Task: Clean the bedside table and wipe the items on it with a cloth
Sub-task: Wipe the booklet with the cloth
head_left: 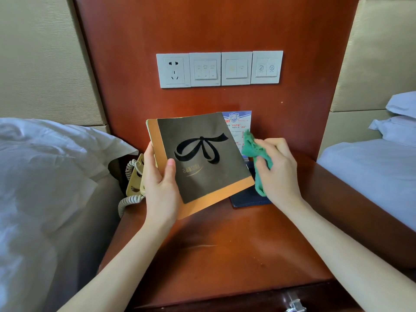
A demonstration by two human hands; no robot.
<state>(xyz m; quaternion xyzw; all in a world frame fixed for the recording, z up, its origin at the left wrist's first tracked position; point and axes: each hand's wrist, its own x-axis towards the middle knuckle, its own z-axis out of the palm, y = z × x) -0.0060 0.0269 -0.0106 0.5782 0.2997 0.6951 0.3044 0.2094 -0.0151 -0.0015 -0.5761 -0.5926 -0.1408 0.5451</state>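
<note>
My left hand [161, 188] grips a dark brown booklet [202, 163] with an orange border and a black bow printed on it. The booklet is held tilted above the reddish wooden bedside table [213, 251]. My right hand [276, 167] is closed on a bunched green cloth [255, 154], just off the booklet's right edge. Under that hand a dark blue folder [247, 197] lies flat on the table. Behind the booklet a printed card [239, 127] stands against the back panel.
A beige corded telephone [135, 176] sits at the table's left edge beside a white-sheeted bed [45, 176]. Another bed [371, 172] lies to the right. A socket and switch panel [219, 69] is on the wooden back wall. A drawer handle [295, 305] shows at the bottom.
</note>
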